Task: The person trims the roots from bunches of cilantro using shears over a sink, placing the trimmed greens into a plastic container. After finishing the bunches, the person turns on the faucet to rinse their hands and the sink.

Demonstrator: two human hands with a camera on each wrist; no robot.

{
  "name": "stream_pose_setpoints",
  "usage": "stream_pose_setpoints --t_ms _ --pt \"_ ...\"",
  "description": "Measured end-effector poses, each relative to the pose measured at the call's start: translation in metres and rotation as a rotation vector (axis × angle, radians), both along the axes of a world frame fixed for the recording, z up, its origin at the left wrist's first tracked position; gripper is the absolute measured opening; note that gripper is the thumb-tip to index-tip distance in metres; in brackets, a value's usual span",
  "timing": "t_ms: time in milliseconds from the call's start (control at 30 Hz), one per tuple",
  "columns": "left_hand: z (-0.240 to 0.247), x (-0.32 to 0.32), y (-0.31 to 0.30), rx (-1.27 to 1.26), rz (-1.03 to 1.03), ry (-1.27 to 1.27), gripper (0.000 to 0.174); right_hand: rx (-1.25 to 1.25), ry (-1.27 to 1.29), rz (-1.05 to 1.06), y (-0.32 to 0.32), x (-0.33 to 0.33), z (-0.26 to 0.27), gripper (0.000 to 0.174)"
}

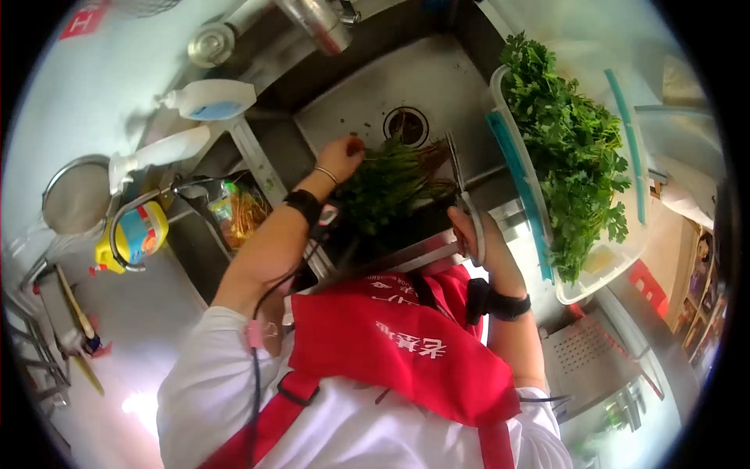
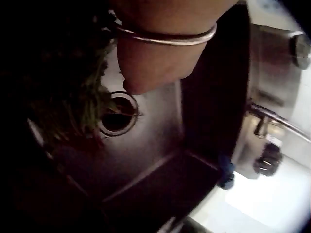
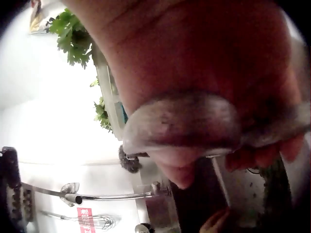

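A bunch of green stalks with reddish-brown root ends [image 1: 387,184] lies in the metal sink [image 1: 351,94], close to the drain. Beside its left edge is my left hand [image 1: 341,159], fingers bent; I cannot tell whether they pinch anything. My right hand [image 1: 488,242] holds scissors [image 1: 458,168] by their large loop handles, the blades apart and pointing toward the far side of the sink, beside the root ends. In the right wrist view a scissor handle [image 3: 184,121] crosses the palm.
Right of the sink stands a clear tub [image 1: 582,295] heaped with leafy greens [image 1: 566,148]. To the left are white bottles [image 1: 215,100], a yellow jug [image 1: 133,234], a strainer [image 1: 76,195] and a plastic packet [image 1: 238,215]. A metal faucet [image 1: 316,23] overhangs the far edge.
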State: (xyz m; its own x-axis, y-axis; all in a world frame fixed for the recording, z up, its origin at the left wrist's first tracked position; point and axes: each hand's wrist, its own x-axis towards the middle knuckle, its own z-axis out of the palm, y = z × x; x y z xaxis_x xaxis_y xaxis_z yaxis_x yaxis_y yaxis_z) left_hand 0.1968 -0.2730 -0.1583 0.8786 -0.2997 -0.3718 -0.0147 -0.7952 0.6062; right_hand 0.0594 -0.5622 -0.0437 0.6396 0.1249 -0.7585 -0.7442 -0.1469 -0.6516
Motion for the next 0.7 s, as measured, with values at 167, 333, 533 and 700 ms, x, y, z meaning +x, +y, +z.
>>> stream_pose_setpoints --t_ms 167,333,533,700 --pt "-0.067 0.004 -0.042 0.312 -0.126 0.273 0.036 -0.038 0.035 -0.089 -0.002 0.000 -0.002 0.052" --pt "-0.053 0.013 -0.083 0.599 -0.174 0.417 0.059 -0.031 0.120 -0.116 -0.006 0.002 -0.005 0.054" --pt "-0.048 -0.004 -0.090 0.611 -0.222 0.573 0.076 0.053 0.068 -0.090 -0.006 0.009 -0.006 0.046" --pt "-0.046 -0.013 -0.100 0.610 -0.374 0.621 0.076 0.069 0.057 -0.057 -0.006 0.012 -0.004 0.048"
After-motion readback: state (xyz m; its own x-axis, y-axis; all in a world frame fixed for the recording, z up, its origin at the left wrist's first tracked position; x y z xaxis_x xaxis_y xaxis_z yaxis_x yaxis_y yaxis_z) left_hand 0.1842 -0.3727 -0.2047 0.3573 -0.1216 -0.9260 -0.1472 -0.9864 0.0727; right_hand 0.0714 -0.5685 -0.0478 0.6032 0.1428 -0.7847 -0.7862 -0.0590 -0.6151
